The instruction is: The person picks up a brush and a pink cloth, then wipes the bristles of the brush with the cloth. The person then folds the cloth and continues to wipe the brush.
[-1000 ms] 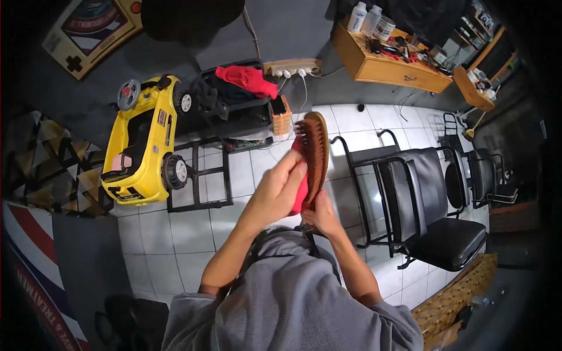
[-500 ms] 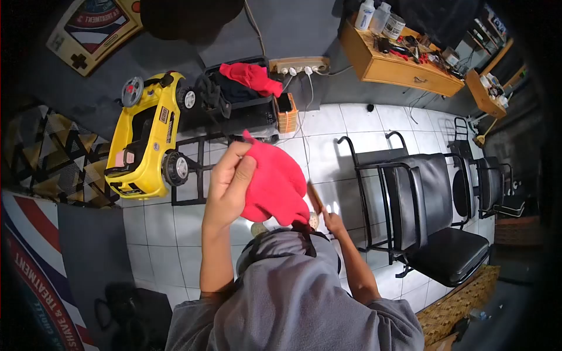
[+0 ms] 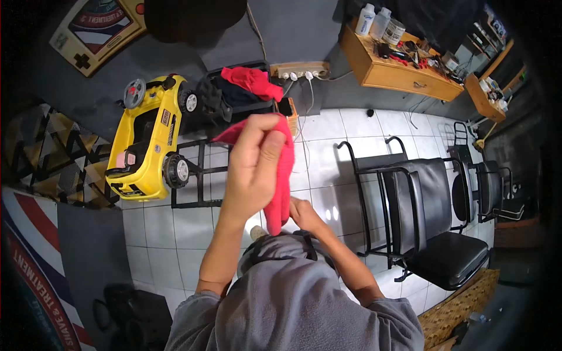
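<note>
Over tiles (image 3: 328,126), red cloth (image 3: 282,190) pointing lengthwise toward shirt (image 3: 310,304), left hand (image 3: 254,167) clamped on it, right hand (image 3: 306,215) grip unclear.

Fisheye view, edges bowed and fading to black well away from the left hand (image 3: 252,167), bright floor (image 3: 325,126) beyond it, white glare spots beside the right hand (image 3: 307,215), soft grey shadows toward the chair (image 3: 430,193).
</note>
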Motion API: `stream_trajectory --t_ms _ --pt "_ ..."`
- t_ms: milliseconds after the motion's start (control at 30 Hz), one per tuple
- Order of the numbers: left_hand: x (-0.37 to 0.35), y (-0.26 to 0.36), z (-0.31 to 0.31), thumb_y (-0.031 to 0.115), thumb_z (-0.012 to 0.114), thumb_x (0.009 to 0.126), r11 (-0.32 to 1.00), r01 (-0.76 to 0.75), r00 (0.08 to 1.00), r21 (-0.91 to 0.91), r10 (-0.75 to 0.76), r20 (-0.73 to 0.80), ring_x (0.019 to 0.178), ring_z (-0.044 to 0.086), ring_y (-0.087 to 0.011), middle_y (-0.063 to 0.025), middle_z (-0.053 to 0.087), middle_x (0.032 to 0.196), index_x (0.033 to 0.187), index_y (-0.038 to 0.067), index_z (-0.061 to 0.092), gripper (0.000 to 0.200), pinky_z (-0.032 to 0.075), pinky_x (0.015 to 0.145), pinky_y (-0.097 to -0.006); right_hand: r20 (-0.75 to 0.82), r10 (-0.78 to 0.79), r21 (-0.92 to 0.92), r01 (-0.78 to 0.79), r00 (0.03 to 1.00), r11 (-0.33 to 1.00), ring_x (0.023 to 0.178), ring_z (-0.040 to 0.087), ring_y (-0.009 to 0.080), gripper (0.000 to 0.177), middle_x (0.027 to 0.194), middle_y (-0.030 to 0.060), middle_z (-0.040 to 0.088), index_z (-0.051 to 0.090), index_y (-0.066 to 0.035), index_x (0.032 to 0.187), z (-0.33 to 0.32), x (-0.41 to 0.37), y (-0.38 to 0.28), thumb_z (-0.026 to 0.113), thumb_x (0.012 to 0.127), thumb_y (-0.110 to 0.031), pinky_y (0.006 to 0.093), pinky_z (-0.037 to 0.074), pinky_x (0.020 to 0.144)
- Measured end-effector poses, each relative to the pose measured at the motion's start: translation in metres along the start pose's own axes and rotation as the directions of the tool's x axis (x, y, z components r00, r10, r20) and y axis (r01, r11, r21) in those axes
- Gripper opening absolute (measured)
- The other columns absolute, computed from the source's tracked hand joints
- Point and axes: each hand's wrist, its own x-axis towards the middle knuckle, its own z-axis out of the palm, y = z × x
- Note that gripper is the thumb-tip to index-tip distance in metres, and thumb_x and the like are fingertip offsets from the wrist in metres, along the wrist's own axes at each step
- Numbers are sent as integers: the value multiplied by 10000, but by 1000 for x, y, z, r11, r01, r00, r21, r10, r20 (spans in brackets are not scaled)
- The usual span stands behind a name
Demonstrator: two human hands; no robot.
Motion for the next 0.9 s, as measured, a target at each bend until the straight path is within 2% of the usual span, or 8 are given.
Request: stream_trajectory --t_ms 100,300,400,467,533,633,733,900 --pt "4 18 -22 114 453 963 992 -26 992 -122 10 -130 719 432 -47 6 499 824 980 16 500 111 374 643 -182 193 338 -474 -214 921 854 869 600 408 442 840 226 634 632 -29 947 53 -27 145 339 968 -359 484 473 742" --pt "-18 -1 -39 155 446 973 994 89 977 -64 -100 -188 689 424 -31 15 500 812 997 28 489 137 368 620 -173 64 560 -481 -466 826 742 878 593 444 769 820 304 611 667 36 802 33 -48 163 238 924 -591 499 457 778" --pt "-24 -2 -32 168 443 976 941 258 956 -217 -282 -84 685 418 -26 25 492 793 1026 35 472 145 361 609 -171 -180 297 -398 -346 938 850 622 609 391 731 643 210 621 629 3 713 23 -35 163 261 928 -591 459 471 589" --pt "-27 -15 -28 147 439 971 946 284 952 -158 -298 -71 637 411 -37 15 481 719 1039 36 456 132 361 576 -192 -78 640 257 -605 764 754 387 456 197 631 486 43 486 520 -75 637 -8 -13 91 284 937 -578 333 354 385" --pt "-26 -21 -22 143 443 965 953 303 952 9 -303 -40 617 435 -62 -25 494 671 1037 29 446 134 383 567 -232 -112 533 590 -375 839 715 365 267 62 562 476 -52 308 406 -129 641 -32 2 -13 297 928 -600 226 196 349" --pt "-20 -14 -6 158 428 973 946 324 944 10 -324 59 671 457 -67 -29 501 740 1051 31 441 150 394 609 -226 -83 250 848 -64 965 526 400 320 83 518 515 -24 367 439 -95 718 -49 -2 -93 254 973 -507 229 231 388" --pt "-12 -5 4 140 414 979 963 261 965 -74 -261 6 749 405 -42 12 470 848 1054 35 454 135 374 694 -186 -122 179 735 -32 976 678 447 352 115 518 559 -1 381 452 -73 752 -33 -3 -112 210 985 -467 260 275 408" --pt "-2 -4 -10 147 426 976 987 109 978 -118 -127 -163 740 409 -38 17 470 853 1054 38 460 138 372 671 -180 174 -32 68 20 984 997 644 577 291 351 701 152 574 543 -10 928 20 7 7 357 970 -305 400 437 587"
